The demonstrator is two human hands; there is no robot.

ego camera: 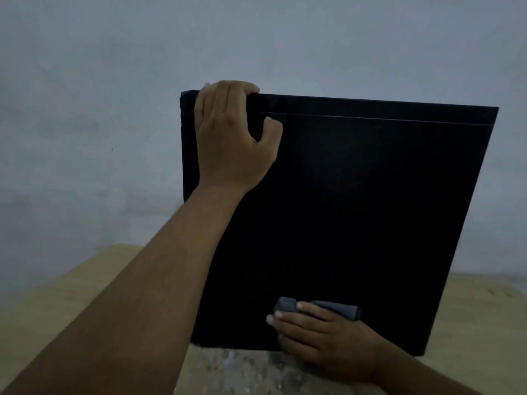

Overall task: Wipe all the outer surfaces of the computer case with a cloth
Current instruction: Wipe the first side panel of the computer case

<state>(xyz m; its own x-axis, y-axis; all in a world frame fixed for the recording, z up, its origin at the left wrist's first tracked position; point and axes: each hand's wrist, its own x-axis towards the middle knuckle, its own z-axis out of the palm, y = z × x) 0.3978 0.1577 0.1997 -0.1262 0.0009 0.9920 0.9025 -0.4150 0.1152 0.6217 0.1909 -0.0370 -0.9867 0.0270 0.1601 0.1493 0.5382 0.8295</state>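
Wall (85,109), pale grey and dimly lit, fills the upper part of the view. Before it the case (356,209) stands upright on the table (71,295), a black box whose broad side panel faces the camera. A thin seam runs across that panel just under the top edge. The lower edge of the case rests on the table's surface, which is light wood at the left and right and looks scuffed and blotchy just in front of the case. The left arm reaches up from the lower left corner. The left hand (228,143) grips the case near its upper left corner, with the fingers curled over the top edge and the thumb pressed against the facing panel just below the seam. The right hand (322,340) lies low on the same panel, near its bottom edge. Its fingers are almost straight and point left, pressing the cloth (339,308) flat against the black surface; its thumb is hidden. The cloth is small, dark grey and bunched, and shows above the fingers.
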